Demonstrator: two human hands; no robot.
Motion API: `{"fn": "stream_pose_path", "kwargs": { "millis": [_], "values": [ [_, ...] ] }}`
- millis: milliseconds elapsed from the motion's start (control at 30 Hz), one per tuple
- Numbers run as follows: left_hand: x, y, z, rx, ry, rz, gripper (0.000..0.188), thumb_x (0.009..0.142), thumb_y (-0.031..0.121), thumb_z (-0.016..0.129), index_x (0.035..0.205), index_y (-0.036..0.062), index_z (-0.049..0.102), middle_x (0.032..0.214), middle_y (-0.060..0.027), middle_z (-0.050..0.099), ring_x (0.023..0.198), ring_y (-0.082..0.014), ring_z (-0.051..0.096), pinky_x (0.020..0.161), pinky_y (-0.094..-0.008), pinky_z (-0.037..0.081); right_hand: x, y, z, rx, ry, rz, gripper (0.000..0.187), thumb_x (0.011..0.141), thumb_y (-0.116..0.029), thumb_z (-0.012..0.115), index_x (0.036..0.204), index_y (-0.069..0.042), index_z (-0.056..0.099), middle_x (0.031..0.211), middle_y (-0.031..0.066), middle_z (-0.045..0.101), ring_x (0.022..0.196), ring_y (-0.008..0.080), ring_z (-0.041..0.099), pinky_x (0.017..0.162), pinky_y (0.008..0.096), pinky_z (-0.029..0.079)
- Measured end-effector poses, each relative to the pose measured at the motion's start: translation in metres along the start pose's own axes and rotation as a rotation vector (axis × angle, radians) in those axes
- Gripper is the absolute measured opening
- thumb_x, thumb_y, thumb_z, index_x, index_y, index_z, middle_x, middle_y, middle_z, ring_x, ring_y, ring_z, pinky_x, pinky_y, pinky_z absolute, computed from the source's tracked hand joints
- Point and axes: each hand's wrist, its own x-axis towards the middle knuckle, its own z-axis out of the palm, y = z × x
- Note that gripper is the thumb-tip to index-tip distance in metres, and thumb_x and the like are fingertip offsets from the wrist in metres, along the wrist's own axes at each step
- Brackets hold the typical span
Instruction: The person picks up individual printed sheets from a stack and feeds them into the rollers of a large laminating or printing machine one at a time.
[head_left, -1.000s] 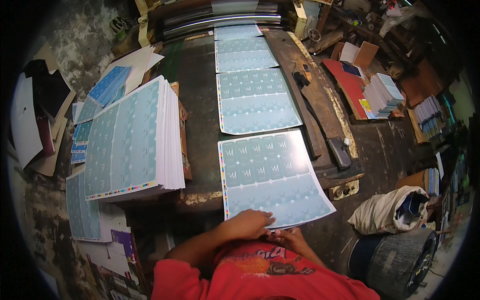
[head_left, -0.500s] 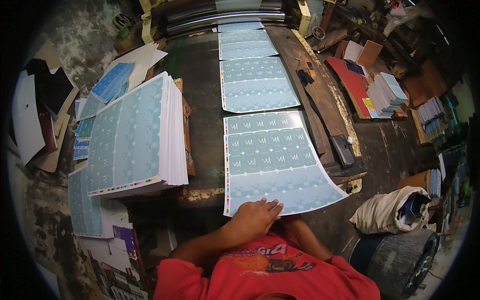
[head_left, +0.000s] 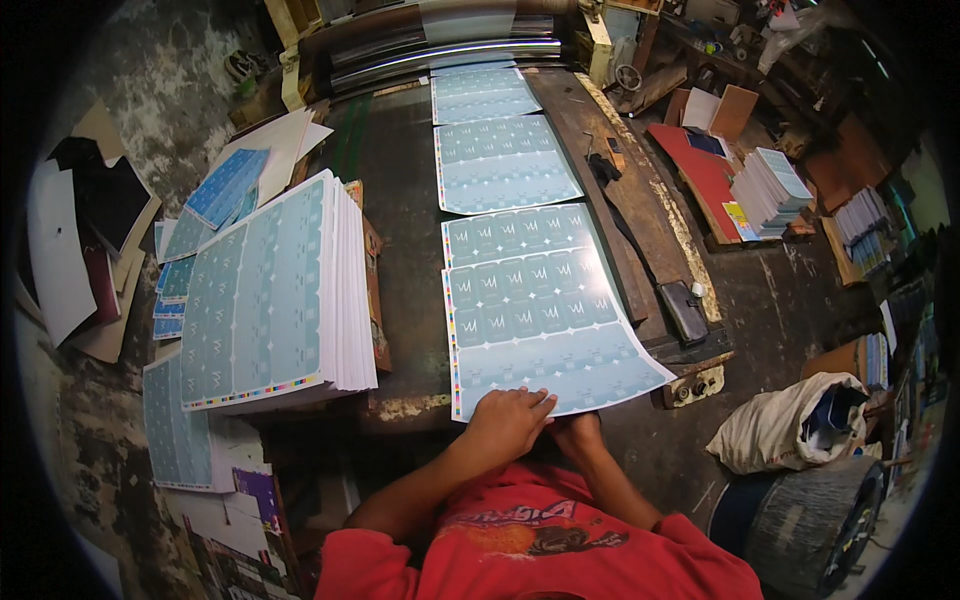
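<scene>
A large pale blue printed sheet lies on the dark machine table, its near edge hanging over the front. My left hand rests flat on top of that near edge. My right hand is under the same edge, mostly hidden by the sheet, and seems to grip it. Two more blue sheets lie in a row behind it, running back to the metal rollers. A thick stack of the same sheets stands to my left.
Loose blue sheets and card lie on the floor at the left. A black strap and small box sit on the table's right rail. At the right are a stack of printed sheets, a white sack and a dark drum.
The nearest sheet has slid toward me along the table, its near edge now over the front. My left hand has stayed on that edge, and the sheets behind have followed.
</scene>
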Motion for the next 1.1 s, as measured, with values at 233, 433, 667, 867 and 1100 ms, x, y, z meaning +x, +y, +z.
{"fn": "stream_pose_path", "kwargs": {
  "millis": [233,433,667,867,1100],
  "values": [
    [0.002,-0.008,0.018,0.015,-0.04,-0.005,0.038,0.088,0.03,0.062,0.121,0.0123,0.063,0.117,-0.0062,0.067,0.102,-0.0269,0.066,0.08,-0.0423,0.051,-0.034,-0.031,-0.005,-0.27,-0.528,0.215,0.046,0.088,-0.009,0.06,0.127,0.007,0.044,0.116,0.0164,0.058,0.106,0.0272,0.062,0.088,0.0419,0.056],
    [-0.006,0.001,0.024,-0.014,-0.12,0.031,0.039,0.088,0.03,0.061,0.121,0.0092,0.061,0.12,-0.0084,0.066,0.102,-0.0266,0.065,0.08,-0.0426,0.051,-0.031,-0.028,-0.017,-0.132,-0.337,0.43,0.053,0.097,-0.047,0.049,0.128,-0.004,0.048,0.102,0.0111,0.061,0.084,0.0192,0.062,0.08,0.0414,0.055],
    [-0.008,0.016,-0.035,-0.311,-0.356,0.041,0.039,0.088,0.032,0.063,0.12,0.0098,0.064,0.112,-0.0105,0.068,0.099,-0.0286,0.065,0.082,-0.0411,0.05,-0.043,-0.01,-0.036,-0.211,-0.216,0.435,0.047,0.098,-0.041,0.048,0.122,-0.001,0.05,0.096,0.0154,0.064,0.085,0.0274,0.063,0.083,0.0441,0.051],
    [-0.044,0.003,-0.181,-0.926,-0.384,0.673,0.038,0.086,0.037,0.069,0.107,0.0062,0.067,0.09,-0.0117,0.063,0.084,-0.0294,0.061,0.075,-0.0426,0.047,-0.079,-0.013,-0.041,-0.293,-0.082,0.445,0.043,0.1,-0.032,0.047,0.124,0.004,0.047,0.096,0.0208,0.065,0.08,0.0255,0.064,0.08,0.0388,0.051],
    [-0.088,0.045,-0.25,-0.781,-0.771,1.124,0.019,0.09,0.022,0.055,0.102,0.0112,0.065,0.099,-0.0063,0.062,0.098,-0.027,0.057,0.083,-0.0424,0.045,-0.093,-0.01,-0.039,-0.273,-0.111,0.526,0.046,0.101,-0.037,0.045,0.125,0.002,0.049,0.098,0.0216,0.067,0.086,0.0226,0.064,0.085,0.0367,0.049]
  ]
}}
